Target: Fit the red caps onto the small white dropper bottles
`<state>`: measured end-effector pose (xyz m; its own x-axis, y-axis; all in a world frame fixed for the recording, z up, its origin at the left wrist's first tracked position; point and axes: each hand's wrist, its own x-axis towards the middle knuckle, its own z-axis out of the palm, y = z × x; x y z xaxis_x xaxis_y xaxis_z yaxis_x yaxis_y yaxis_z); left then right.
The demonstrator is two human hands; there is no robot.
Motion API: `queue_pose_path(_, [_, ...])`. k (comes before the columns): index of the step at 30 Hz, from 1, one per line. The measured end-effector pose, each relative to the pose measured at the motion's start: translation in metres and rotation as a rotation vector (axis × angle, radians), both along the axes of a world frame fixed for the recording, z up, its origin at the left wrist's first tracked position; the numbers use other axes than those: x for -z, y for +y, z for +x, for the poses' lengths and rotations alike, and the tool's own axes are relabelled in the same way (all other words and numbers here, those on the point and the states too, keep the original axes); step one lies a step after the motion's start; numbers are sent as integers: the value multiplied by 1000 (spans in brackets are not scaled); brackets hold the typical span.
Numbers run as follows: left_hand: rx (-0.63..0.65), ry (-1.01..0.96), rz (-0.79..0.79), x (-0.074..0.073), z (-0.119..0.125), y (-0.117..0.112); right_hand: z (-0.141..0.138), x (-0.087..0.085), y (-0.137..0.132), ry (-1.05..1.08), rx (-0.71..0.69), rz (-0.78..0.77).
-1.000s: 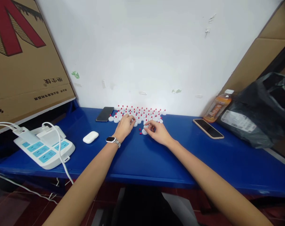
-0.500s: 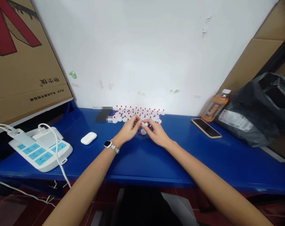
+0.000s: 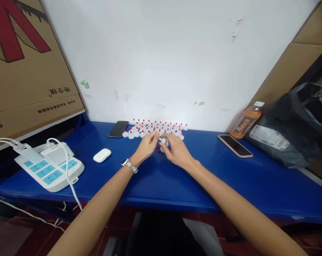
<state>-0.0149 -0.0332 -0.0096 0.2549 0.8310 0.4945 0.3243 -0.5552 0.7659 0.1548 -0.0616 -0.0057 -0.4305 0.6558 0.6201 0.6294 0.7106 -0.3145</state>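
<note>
My right hand (image 3: pixel 177 149) curls its thumb and fingers around a white nozzle cap (image 3: pixel 164 141). The cap is tilted, its narrow end toward the left fingertips. My left hand (image 3: pixel 147 144), with a watch (image 3: pixel 125 162) on the wrist, is closed in a pinch at that narrow end. What lies inside the pinch is hidden. Just below, small red tips (image 3: pixel 158 151) lie on the blue table beside another white cap, partly covered by my right hand. Behind my hands stand several white caps with red tips (image 3: pixel 136 133), bunched in rows near the wall.
A black phone (image 3: pixel 118 129) and a white earphone case (image 3: pixel 102 155) lie on the left, near a power strip (image 3: pixel 50 174) with cables. On the right are another phone (image 3: pixel 235 145), a tilted orange drink bottle (image 3: pixel 246 121) and a black plastic bag (image 3: pixel 285 131).
The view has shifted slightly. My right hand's fingers have opened wider around the white cap and moved a little lower over the loose pieces. My left hand keeps its pinch.
</note>
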Motion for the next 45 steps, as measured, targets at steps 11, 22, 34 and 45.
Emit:
queue_pose_path(11, [-152, -148, -206, 13, 3, 11, -13, -2, -7, -200, 179, 111])
queue_pose_path(22, [-254, -293, -217, 5, -15, 16, -9, 6, -3, 252, 0, -333])
queue_pose_path(34, [-563, 679, 234, -2, -63, 22, 0, 14, 10, 486, -7, -399])
queue_pose_path(45, [-448, 677, -120, -7, -95, 87, 4, 12, 13, 472, 8, -407])
